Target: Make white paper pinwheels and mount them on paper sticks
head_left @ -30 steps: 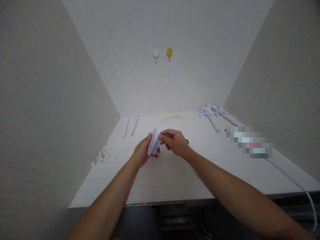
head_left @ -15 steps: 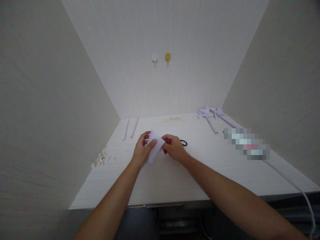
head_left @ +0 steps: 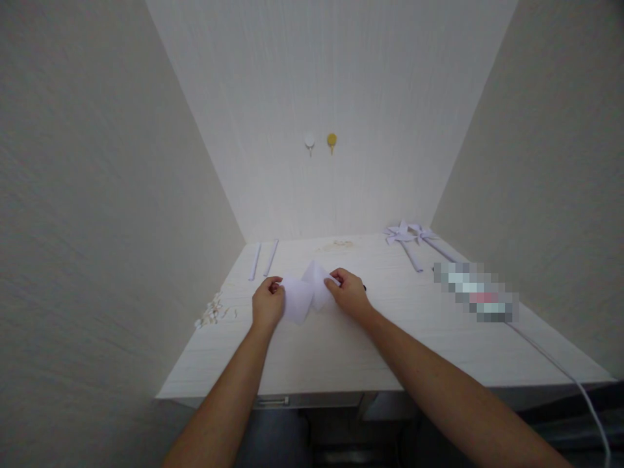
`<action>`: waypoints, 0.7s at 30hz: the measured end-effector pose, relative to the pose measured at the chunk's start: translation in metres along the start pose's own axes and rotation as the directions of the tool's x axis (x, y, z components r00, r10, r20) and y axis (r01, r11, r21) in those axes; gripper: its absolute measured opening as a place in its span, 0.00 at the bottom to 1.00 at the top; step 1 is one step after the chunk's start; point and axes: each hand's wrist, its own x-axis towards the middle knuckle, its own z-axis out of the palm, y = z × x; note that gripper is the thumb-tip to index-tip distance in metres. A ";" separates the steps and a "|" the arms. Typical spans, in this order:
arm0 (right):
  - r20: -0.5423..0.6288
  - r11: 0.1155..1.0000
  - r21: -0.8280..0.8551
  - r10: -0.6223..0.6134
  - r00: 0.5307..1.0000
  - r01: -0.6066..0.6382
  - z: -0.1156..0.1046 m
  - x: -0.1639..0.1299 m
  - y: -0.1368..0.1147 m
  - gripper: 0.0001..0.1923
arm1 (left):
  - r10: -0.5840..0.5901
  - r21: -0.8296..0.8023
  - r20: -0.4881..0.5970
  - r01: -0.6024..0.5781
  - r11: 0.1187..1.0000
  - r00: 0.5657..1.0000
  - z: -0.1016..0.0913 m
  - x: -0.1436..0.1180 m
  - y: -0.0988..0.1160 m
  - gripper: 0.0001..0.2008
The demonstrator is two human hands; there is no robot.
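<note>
A white sheet of paper (head_left: 298, 300) is spread between my hands just above the table, with a crease or slit and a notch near its middle. My left hand (head_left: 268, 304) is closed on its left side, thumb and fingers pinching the edge. On the opposite side my right hand (head_left: 349, 292) pinches the paper's right part between thumb and fingers. A small black loop (head_left: 364, 288) pokes out from behind my right hand, which mostly hides it.
Two rolled paper sticks (head_left: 270, 258) lie at the back left. Small white scraps (head_left: 212, 312) are heaped by the left wall. Paper pinwheels on sticks (head_left: 401, 233) lie at the back right, near a blurred-out object with a white cable (head_left: 546, 357). Two hooks (head_left: 332, 140) hang on the back wall.
The paper, folded half a second ago, has been opened out wider. My hands have moved apart, and the view has tilted slightly upward.
</note>
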 end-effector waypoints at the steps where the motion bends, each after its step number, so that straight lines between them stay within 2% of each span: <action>1: -0.016 1.000 0.010 -0.010 1.000 0.010 -0.003 0.001 -0.004 0.07 | -0.002 0.012 -0.013 0.002 1.000 1.000 -0.003 -0.002 0.002 0.17; 5: -0.017 0.992 0.112 -0.056 0.998 0.057 -0.013 0.013 -0.028 0.12 | 0.027 -0.036 -0.113 -0.031 0.999 0.993 -0.013 -0.004 0.022 0.12; 7: 0.021 0.979 0.189 -0.088 0.996 0.083 -0.018 0.022 -0.047 0.15 | 0.052 -0.119 -0.138 -0.069 0.990 0.989 -0.018 0.002 0.045 0.13; 9: 0.053 0.959 0.261 -0.131 0.990 0.113 -0.025 0.032 -0.071 0.17 | 0.094 -0.235 -0.088 -0.112 0.966 0.992 -0.024 0.012 0.075 0.18; 12: 0.057 0.925 0.342 -0.197 0.979 0.166 -0.038 0.047 -0.108 0.20 | 0.193 -0.414 0.017 -0.169 0.894 0.981 -0.034 0.024 0.128 0.28; 16: 0.005 0.877 0.411 -0.275 0.961 0.249 -0.052 0.059 -0.144 0.19 | 0.325 -0.545 0.040 -0.252 0.800 0.945 -0.035 0.028 0.186 0.23; 18: -0.038 0.842 0.454 -0.309 0.950 0.292 -0.056 0.062 -0.152 0.17 | 0.394 -0.615 -0.020 -0.322 0.720 0.919 -0.030 0.026 0.202 0.18; 21: -0.090 0.824 0.464 -0.322 0.943 0.325 -0.064 0.065 -0.155 0.15 | 0.435 -0.681 -0.091 -0.374 0.630 0.896 -0.021 0.023 0.212 0.14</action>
